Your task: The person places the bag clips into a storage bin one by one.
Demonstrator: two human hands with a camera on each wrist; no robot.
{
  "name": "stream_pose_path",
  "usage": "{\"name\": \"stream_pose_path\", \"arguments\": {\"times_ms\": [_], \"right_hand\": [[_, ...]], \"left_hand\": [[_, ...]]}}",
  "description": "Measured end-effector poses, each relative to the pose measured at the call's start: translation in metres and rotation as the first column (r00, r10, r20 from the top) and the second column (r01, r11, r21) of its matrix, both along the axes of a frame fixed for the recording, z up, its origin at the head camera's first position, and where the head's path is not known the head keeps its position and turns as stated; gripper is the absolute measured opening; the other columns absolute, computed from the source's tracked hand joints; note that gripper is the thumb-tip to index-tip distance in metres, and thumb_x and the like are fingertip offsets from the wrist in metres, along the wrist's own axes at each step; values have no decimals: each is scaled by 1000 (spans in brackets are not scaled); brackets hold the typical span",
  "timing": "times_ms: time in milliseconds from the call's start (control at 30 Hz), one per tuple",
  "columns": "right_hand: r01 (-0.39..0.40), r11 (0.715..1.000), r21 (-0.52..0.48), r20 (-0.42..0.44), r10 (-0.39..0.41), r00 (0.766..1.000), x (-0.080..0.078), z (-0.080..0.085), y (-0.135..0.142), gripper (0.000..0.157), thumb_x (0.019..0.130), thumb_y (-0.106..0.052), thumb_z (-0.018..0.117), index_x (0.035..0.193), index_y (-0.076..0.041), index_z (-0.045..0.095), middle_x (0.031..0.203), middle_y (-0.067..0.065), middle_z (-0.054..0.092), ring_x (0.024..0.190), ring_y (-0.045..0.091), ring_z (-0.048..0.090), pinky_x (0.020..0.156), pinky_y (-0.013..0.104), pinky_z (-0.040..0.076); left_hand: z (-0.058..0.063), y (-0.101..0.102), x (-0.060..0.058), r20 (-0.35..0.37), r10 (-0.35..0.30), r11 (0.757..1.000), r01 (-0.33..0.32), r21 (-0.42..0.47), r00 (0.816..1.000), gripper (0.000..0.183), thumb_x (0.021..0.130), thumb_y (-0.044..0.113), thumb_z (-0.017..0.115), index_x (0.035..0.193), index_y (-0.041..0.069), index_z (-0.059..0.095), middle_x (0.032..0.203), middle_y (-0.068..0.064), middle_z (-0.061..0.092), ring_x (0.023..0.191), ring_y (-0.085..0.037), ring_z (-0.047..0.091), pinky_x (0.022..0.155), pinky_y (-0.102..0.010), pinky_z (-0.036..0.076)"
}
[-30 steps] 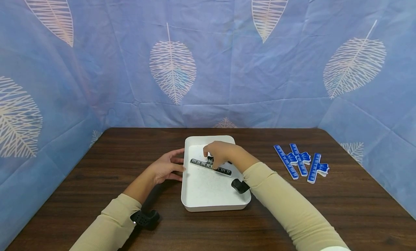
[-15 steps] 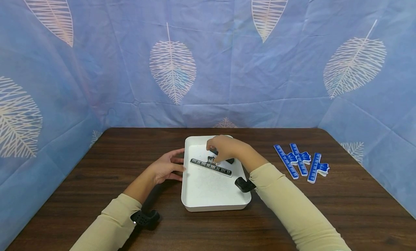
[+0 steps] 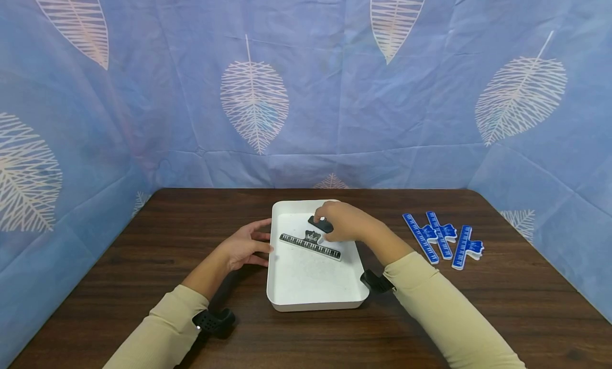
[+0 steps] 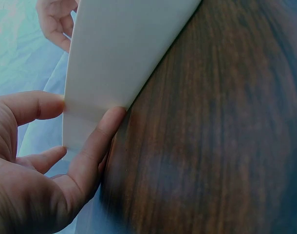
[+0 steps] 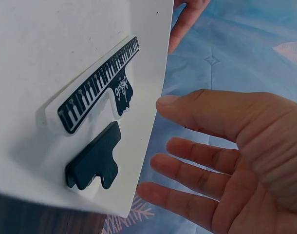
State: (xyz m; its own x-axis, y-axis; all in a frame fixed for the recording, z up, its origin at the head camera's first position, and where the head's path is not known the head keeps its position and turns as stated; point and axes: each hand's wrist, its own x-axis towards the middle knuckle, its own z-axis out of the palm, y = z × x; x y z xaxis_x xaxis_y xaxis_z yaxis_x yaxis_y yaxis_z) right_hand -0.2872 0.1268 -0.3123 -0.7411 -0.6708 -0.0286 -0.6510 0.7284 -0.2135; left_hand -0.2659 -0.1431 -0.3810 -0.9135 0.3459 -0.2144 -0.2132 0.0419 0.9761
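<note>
Straight fingertips of my left hand [image 3: 244,247] touch the left wall of a white tray [image 3: 311,289]. The left wrist view shows these fingers [image 4: 112,122] spread against the tray's outer side. Inside the tray lies a black-and-white clip with a piano-key bar [image 3: 311,247] and a "Music" tab. Behind it is a smaller plain black clip [image 3: 319,224]. Over the tray's back right part is my right hand [image 3: 346,221], overlapping the smaller clip's right end in the head view. In the right wrist view its fingers [image 5: 187,168] are apart, loosely bent, and hold nothing.
Several blue piano-key clips [image 3: 462,247] lie on the dark wooden table [image 3: 229,337] right of the tray. A blue curtain [image 3: 306,103] with white leaf prints encloses the back and sides. Black bands [image 3: 214,322] sit on both wrists.
My right hand has drawn rightward off the piano-key clip, uncovering it and part of the smaller black clip. Both clips, the tray and my left hand stay in place.
</note>
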Motion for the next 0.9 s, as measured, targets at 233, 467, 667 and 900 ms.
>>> {"name": "stream_pose_path", "arguments": {"times_ms": [233,467,667,900], "right_hand": [[-8,999,-41,-55,6,998,9,-1,11,37,85,-12,75,119,-3,65,126,12,60,111,29,58,92,43,50],[-2,997,-80,-112,-7,994,19,-7,23,34,84,-12,75,116,-5,67,121,9,62,109,27,60,92,42,50],[8,993,-120,-154,-27,988,23,-12,35,33,84,-11,75,116,-3,67,123,11,61,111,29,59,92,45,50],[4,987,-163,-214,-39,976,28,-9,49,32,82,-8,76,112,-4,67,117,10,61,104,27,60,88,44,52]], "left_hand": [[-1,0,0,-5,1,1000,-1,-7,1000,82,83,-13,61,153,9,26,136,-29,39,89,-31,64,70,-46,59],[-1,0,1,-8,-2,1000,2,-8,1000,83,82,-14,61,154,8,25,137,-30,39,88,-31,64,70,-46,59],[0,0,2,-5,-4,1000,4,-10,1000,83,82,-14,61,154,8,25,136,-30,39,91,-31,64,70,-46,59],[1,0,2,-4,2,1000,-2,-15,1000,83,82,-13,61,154,8,25,137,-30,39,92,-31,64,70,-46,59]]}}
